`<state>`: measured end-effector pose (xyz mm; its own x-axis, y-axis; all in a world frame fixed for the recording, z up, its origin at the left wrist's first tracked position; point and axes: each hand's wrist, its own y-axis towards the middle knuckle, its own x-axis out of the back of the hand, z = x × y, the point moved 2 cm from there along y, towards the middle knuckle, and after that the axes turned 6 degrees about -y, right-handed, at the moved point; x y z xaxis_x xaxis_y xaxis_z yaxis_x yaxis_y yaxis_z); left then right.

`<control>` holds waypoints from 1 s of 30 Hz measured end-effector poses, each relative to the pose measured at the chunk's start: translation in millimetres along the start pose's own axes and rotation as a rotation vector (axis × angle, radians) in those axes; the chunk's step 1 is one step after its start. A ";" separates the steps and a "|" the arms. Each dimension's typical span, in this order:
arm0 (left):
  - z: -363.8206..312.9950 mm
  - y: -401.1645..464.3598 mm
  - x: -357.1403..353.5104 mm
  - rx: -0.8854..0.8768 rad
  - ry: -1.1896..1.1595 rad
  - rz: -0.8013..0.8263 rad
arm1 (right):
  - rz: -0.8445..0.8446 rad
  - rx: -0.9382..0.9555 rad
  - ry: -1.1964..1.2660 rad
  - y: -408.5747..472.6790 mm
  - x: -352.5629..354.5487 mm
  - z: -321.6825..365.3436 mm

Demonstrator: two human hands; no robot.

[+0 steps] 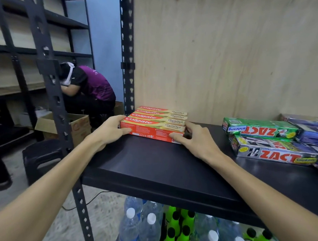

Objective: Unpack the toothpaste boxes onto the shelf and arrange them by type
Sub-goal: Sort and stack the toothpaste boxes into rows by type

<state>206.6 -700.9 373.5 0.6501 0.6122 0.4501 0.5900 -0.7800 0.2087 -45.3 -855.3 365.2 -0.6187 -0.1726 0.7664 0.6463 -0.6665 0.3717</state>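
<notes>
Several red and cream Colgate boxes (154, 123) lie side by side as one block at the back left of the black shelf (152, 162). My left hand (111, 130) grips the block's left end, thumb on top and fingers along the front. At the block's right end, my right hand (197, 140) holds it with fingers curled round the corner. To the right lie a green Zact box (260, 128) and a silver Zact box (273, 151), with blue boxes (310, 133) at the far right edge.
A perforated black upright (127, 51) stands just left of the Colgate boxes. Water bottles (140, 227) and green bottles (177, 228) fill the level below. An open cardboard box (76, 125), a dark stool (41, 157) and a crouched person (90, 86) are on the left.
</notes>
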 end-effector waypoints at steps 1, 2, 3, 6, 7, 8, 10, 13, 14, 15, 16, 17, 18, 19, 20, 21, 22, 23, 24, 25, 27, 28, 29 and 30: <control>-1.7 -1.3 -0.7 0.006 -0.023 0.014 | 0.003 -0.003 0.015 0.0 0.0 0.2; -3.0 -2.6 -1.0 0.016 -0.042 0.025 | 0.007 0.003 0.029 0.5 0.7 1.1; -3.7 -4.2 -1.3 0.020 -0.053 0.028 | 0.016 0.006 0.043 0.5 1.8 1.9; 1.1 -6.0 -1.6 0.004 -0.056 -0.009 | 0.053 0.038 0.059 -0.4 4.3 1.6; 2.2 -6.0 -1.0 -0.005 -0.045 -0.020 | 0.062 0.041 0.050 -0.5 4.7 1.3; 3.4 -5.9 -0.5 -0.008 -0.040 -0.027 | 0.069 0.044 0.044 -0.2 4.3 0.1; 3.4 -6.0 -0.5 -0.006 -0.037 -0.036 | 0.087 0.047 0.041 -0.2 4.1 -0.7; 1.2 -7.4 -2.2 -0.008 -0.042 -0.037 | 0.090 0.050 0.044 -0.1 4.7 -0.1; 1.6 -7.7 -2.3 -0.003 -0.045 -0.038 | 0.092 0.053 0.044 -0.5 4.6 0.4; 2.1 -7.6 -2.2 0.001 -0.047 -0.036 | 0.094 0.055 0.041 -0.5 4.1 0.4; 3.2 -7.7 -1.9 0.003 -0.046 -0.036 | 0.092 0.058 0.034 -0.4 3.7 0.4; 3.9 -7.9 -1.6 0.003 -0.041 -0.036 | 0.093 0.059 0.032 -0.6 3.2 0.3; 4.7 -8.1 -1.2 0.001 -0.037 -0.039 | 0.093 0.058 0.033 -0.7 3.1 0.4; 5.1 -8.2 -0.6 0.002 -0.039 -0.042 | 0.097 0.057 0.040 -1.0 3.0 0.8; 5.5 -8.1 -0.1 0.003 -0.048 -0.044 | 0.102 0.051 0.050 -1.1 3.1 1.3; 5.6 -8.3 0.3 0.003 -0.055 -0.046 | 0.107 0.047 0.058 -1.1 3.5 1.7; 5.2 -8.8 0.2 0.004 -0.061 -0.049 | 0.112 0.041 0.060 -1.8 4.2 2.6; 5.0 -9.3 -0.1 0.005 -0.065 -0.050 | 0.116 0.036 0.058 -1.5 3.8 2.8; 4.9 -9.4 -0.8 0.006 -0.069 -0.052 | 0.117 0.026 0.050 -1.4 3.4 3.1; 4.6 -9.4 -1.5 0.004 -0.070 -0.052 | 0.108 0.013 0.031 -0.2 2.2 2.1; 3.0 -9.2 -3.0 0.013 -0.077 -0.034 | 0.065 -0.027 0.002 1.0 2.1 1.2; 0.8 -9.5 -3.4 0.023 -0.083 -0.020 | 0.050 -0.053 0.029 1.7 2.8 1.7; -1.5 -9.2 -3.5 0.034 -0.088 -0.004 | 0.050 -0.075 0.075 2.6 3.9 2.5; -4.6 -9.6 -3.1 0.043 -0.093 0.007 | 0.064 -0.098 0.116 3.3 4.3 3.9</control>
<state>196.8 -695.9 374.1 0.6943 0.6180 0.3688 0.6042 -0.7790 0.1679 -44.1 -855.4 371.8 -0.6289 -0.2958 0.7191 0.6430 -0.7177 0.2671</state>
